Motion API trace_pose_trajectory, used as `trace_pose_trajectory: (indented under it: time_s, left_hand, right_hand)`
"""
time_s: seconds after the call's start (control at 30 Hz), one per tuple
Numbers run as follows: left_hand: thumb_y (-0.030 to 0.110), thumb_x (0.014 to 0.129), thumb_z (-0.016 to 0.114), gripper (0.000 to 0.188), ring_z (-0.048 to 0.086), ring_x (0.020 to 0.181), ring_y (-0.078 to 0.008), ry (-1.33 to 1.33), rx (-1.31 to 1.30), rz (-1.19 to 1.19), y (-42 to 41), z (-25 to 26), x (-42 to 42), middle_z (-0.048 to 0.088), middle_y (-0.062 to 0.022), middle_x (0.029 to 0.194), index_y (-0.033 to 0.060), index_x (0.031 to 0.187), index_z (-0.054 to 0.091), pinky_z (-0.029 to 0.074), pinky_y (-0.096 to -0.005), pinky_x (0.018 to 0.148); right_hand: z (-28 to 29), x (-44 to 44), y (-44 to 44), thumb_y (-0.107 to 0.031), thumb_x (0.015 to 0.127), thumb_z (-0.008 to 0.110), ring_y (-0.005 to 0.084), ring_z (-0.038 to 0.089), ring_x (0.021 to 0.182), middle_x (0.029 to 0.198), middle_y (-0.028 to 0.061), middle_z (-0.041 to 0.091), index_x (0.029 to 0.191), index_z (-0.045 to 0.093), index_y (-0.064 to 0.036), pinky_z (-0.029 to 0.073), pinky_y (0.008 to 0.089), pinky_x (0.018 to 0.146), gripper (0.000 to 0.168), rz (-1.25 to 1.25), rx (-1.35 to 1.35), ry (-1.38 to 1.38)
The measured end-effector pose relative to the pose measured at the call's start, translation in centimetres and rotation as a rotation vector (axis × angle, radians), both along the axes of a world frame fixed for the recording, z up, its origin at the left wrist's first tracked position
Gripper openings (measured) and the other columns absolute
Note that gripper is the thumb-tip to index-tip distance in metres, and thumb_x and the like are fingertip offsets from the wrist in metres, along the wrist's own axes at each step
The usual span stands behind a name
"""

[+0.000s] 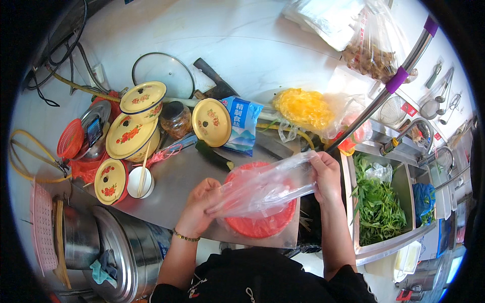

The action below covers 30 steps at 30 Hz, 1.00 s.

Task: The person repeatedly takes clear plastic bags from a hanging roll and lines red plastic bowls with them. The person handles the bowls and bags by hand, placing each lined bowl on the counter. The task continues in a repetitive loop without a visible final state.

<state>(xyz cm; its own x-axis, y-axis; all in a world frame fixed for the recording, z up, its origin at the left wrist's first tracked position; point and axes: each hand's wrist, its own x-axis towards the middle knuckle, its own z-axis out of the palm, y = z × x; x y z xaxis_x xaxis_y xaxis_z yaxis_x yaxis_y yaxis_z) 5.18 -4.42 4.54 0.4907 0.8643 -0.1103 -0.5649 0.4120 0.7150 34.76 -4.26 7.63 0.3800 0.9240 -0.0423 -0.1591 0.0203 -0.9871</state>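
Observation:
A clear plastic bag (271,181) is stretched between both hands. My left hand (201,206) pinches one end, and my right hand (326,172) grips the other, a little farther off. Beneath the bag, a round red plastic basin (254,229) rests at the corner of the steel table (170,193). The film blurs what lies inside the basin. Just beyond it lies a dark green cucumber-like vegetable (212,155) with a pale cut end.
Yellow lidded enamel pots (129,138), a white bowl with chopsticks (141,182), a jar (176,120) and a blue salt bag (242,125) crowd the table's left and back. A metal pole (379,98) slants past my right hand. Leafy greens (379,208) fill a sink (405,197).

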Motion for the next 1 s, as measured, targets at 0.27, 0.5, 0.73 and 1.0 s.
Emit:
trace_pose_trajectory:
  time_s: [0.27,0.5,0.73,1.0]
  left_hand:
    - [0.014,0.073,0.072,0.033,0.061,0.069,-0.016,1.111,0.675,0.527,1.3,-1.4,2.3,0.063,-0.0062,0.078,0.0032,0.1,0.057,0.047,-0.0309,0.059]
    - [0.014,0.07,0.07,0.019,0.059,0.065,-0.0181,1.372,0.857,0.467,1.9,-1.7,2.6,0.061,-0.0107,0.073,0.0035,0.082,0.06,0.045,-0.0326,0.058]
    - [0.009,0.066,0.064,0.017,0.056,0.067,-0.0224,0.945,0.817,0.373,1.2,1.0,2.9,0.058,-0.0094,0.078,0.0024,0.077,0.053,0.045,-0.0313,0.061]
    - [0.0,0.068,0.062,0.014,0.049,0.067,-0.007,0.687,0.863,0.555,1.3,2.3,3.0,0.055,-0.0016,0.076,0.0021,0.078,0.052,0.041,-0.022,0.059]
  right_hand:
    - [-3.0,-1.3,4.4,-0.02,0.088,0.063,0.0049,0.036,0.053,0.056,-0.0037,0.047,0.061,0.056,-0.003,0.03,0.0242,0.047,0.032,-0.013,-0.003,-0.432]
    - [-6.2,-1.5,5.9,-0.019,0.087,0.062,0.0054,0.04,0.053,0.057,-0.0032,0.049,0.062,0.056,-0.001,0.033,0.0245,0.048,0.032,0.018,-0.095,-0.634]
    - [-0.4,-1.7,4.2,-0.014,0.078,0.064,0.0102,0.049,0.055,0.057,0.0027,0.055,0.066,0.06,0.002,0.041,0.0273,0.051,0.021,0.102,-0.012,-0.468]
    - [-3.4,-1.6,3.6,-0.012,0.08,0.065,0.0131,0.058,0.065,0.075,0.0102,0.065,0.08,0.065,0.004,0.048,0.0283,0.058,0.016,0.461,-0.373,-0.314]
